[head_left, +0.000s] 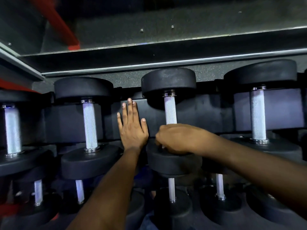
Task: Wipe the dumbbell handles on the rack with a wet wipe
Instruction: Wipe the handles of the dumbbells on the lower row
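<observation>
At frame centre the right hand (176, 138) curls its fingers round the lower end of a dumbbell handle (170, 112) while the left hand (132, 128) lies flat, fingers straight, on the rack (149, 112) beside it.

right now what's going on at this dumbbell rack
A person is working along the top row of a dumbbell rack. Their right hand is curled around the lower end of one dumbbell's knurled handle; a wipe isn't clearly visible under the fingers. The left hand lies flat and open on the black rack surface just beside it, touching no dumbbell.
</observation>
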### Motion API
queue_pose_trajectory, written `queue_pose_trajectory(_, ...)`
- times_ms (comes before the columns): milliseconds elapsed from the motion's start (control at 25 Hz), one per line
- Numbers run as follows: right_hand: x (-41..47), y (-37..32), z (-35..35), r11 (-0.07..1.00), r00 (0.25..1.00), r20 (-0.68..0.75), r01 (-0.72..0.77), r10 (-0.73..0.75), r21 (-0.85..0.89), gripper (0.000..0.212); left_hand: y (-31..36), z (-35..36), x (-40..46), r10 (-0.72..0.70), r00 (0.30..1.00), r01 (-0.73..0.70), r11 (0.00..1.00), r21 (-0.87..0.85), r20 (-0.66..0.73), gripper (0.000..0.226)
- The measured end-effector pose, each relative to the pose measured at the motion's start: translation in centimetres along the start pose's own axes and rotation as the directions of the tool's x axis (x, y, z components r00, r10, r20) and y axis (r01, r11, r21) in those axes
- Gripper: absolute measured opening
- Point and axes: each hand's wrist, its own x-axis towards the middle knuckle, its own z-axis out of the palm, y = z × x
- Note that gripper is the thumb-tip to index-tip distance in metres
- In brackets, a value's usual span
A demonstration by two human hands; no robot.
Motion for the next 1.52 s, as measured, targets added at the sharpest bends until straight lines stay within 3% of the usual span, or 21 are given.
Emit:
queue_pose_trajectory(80,-1.4,0.6,0.1,0.973,0.96,-0.161,0.229,-0.228,-0.011,0.02,0.1,0.1,0.1,0.001,1.0,-0.001,1.0,0.001,-0.011,0.067)
queue_pose_trajectory(200,-1.0,4.6,1.6,0.843,0.843,-0.238,0.374,-0.483,-0.386,0.034,0.0,0.0,-0.1,0.012,1.0,-0.011,1.0,0.015,-0.019,0.066)
queue_pose_trajectory(280,-0.9,8.6,1.9,0.791,0.791,-0.339,0.274,-0.509,-0.547,0.042,-0.1,0.1,-0.1,0.02,1.0,-0.02,1.0,0.009,-0.017,0.066)
queue_pose_trajectory(360,-1.3,10.4,2.0,0.873,0.809,-0.45,0.149,-0.378,-0.465,0.046,-0.1,0.2,-0.1,0.019,1.0,-0.019,1.0,-0.001,-0.02,0.066)
queue_pose_trajectory(400,-1.5,9.8,2.8,0.894,0.837,-0.407,0.193,-0.365,-0.404,0.046,-0.1,0.2,-0.1,0.016,1.0,-0.016,1.0,0.001,-0.023,0.066)
queue_pose_trajectory(520,-1.6,8.2,4.8,0.8,0.763,-0.308,0.423,-0.568,-0.425,0.045,0.0,0.2,-0.1,0.019,0.999,-0.019,1.0,0.009,-0.027,0.066)
queue_pose_trajectory(560,-1.6,9.2,4.2,0.769,0.742,-0.319,0.395,-0.59,-0.502,0.044,-0.1,0.3,-0.1,0.02,0.999,-0.019,1.0,0.006,-0.027,0.066)
queue_pose_trajectory(640,-1.4,12.1,3.3,0.808,0.703,-0.479,0.238,-0.526,-0.539,0.043,-0.1,0.3,-0.1,0.016,0.999,-0.016,1.0,0.006,-0.029,0.066)
queue_pose_trajectory(680,-1.1,12.5,3.8,0.818,0.738,-0.475,0.179,-0.479,-0.547,0.041,-0.1,0.2,-0.2,0.014,0.999,-0.014,1.0,0.008,-0.029,0.066)
queue_pose_trajectory(720,-1.5,11.9,4.5,0.811,0.85,-0.342,0.154,-0.4,-0.565,0.042,0.0,0.2,-0.2,0.014,0.999,-0.013,1.0,0.011,-0.029,0.066)
queue_pose_trajectory(760,-1.8,10.9,5.4,0.837,0.902,-0.251,0.181,-0.351,-0.517,0.055,0.0,0.2,-0.2,0.015,0.999,-0.015,1.0,0.014,-0.029,0.066)
queue_pose_trajectory(800,-1.9,10.0,5.8,0.844,0.91,-0.261,0.152,-0.323,-0.514,0.073,-0.1,0.2,-0.1,0.017,0.999,-0.016,1.0,0.016,-0.029,0.066)
queue_pose_trajectory(840,-1.8,10.2,5.2,0.834,0.875,-0.297,0.19,-0.383,-0.517,0.075,-0.1,0.2,-0.1,0.019,0.999,-0.018,1.0,0.017,-0.028,0.066)
queue_pose_trajectory(920,-1.8,11.6,3.2,0.815,0.811,-0.363,0.222,-0.459,-0.535,0.045,-0.1,0.2,-0.1,0.016,1.0,-0.015,1.0,0.017,-0.026,0.066)
queue_pose_trajectory(960,-2.1,11.0,2.3,0.851,0.813,-0.415,0.176,-0.409,-0.494,0.045,-0.1,0.2,-0.1,0.013,1.0,-0.013,1.0,0.017,-0.024,0.066)
queue_pose_trajectory(1000,-1.7,11.0,2.2,0.865,0.757,-0.494,0.187,-0.429,-0.465,0.046,0.0,0.2,-0.1,0.011,1.0,-0.011,1.0,0.017,-0.021,0.066)
queue_pose_trajectory(1160,0.3,7.1,3.2,0.75,0.792,-0.194,0.424,-0.579,-0.508,0.032,-0.2,0.3,-0.2,0.013,1.0,-0.013,1.0,0.018,-0.017,0.066)
queue_pose_trajectory(1320,2.3,5.2,-0.5,0.873,0.924,-0.251,0.147,-0.289,-0.464,0.035,-0.2,0.3,-0.1,0.016,1.0,-0.016,1.0,0.018,-0.02,0.066)
queue_pose_trajectory(1400,2.6,2.3,0.8,0.884,0.985,0.004,0.157,-0.173,-0.441,0.028,-0.2,0.3,0.0,0.016,1.0,-0.016,1.0,0.005,-0.013,0.066)
queue_pose_trajectory(1440,2.5,1.7,0.7,0.895,0.989,0.054,0.146,-0.136,-0.422,0.027,-0.2,0.3,-0.1,0.018,1.0,-0.018,1.0,0.002,-0.014,0.066)
queue_pose_trajectory(1520,2.7,2.3,-0.3,0.884,0.993,-0.07,0.054,-0.097,-0.464,0.025,-0.3,0.3,0.0,0.023,1.0,-0.023,1.0,0.004,-0.016,0.065)
